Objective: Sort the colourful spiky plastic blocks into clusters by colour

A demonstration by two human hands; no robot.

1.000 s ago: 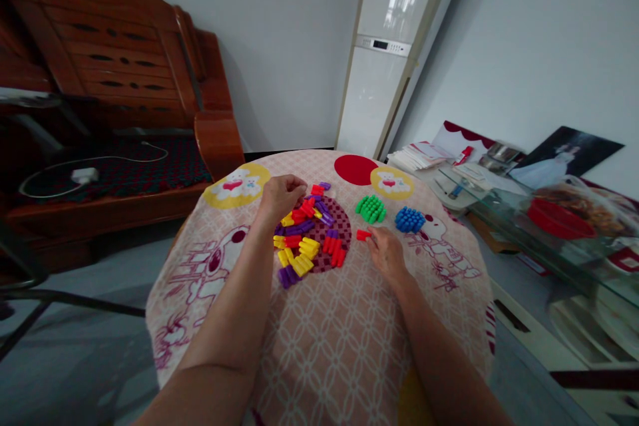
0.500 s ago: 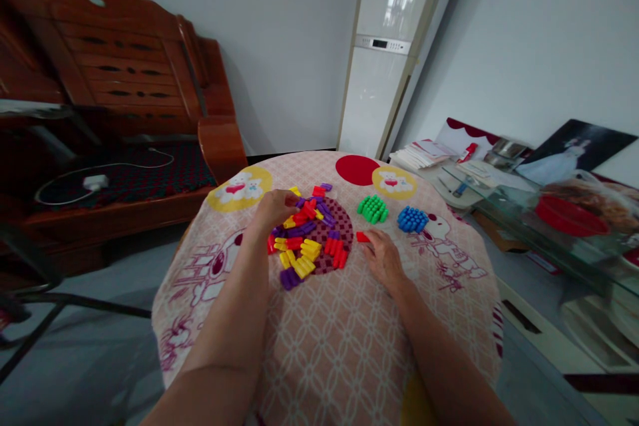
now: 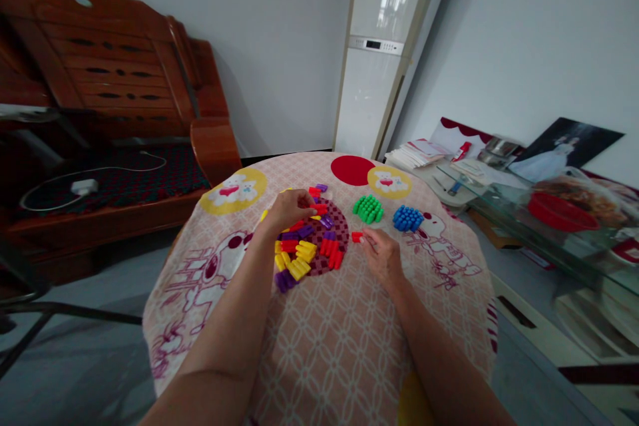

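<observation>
Red piece (image 3: 357, 237) pinched between right hand's (image 3: 382, 254) fingertips; left hand's (image 3: 289, 208) grip unclear.

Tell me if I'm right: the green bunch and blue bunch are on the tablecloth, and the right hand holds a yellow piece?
Not yellow: the head view shows the right hand holding a red piece. The green bunch and blue bunch are on the tablecloth.

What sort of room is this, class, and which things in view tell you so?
Probably a living room in a home: there is a carved wooden sofa, a tall white cabinet-style air conditioner, and a round table with a cartoon-patterned tablecloth.
</observation>
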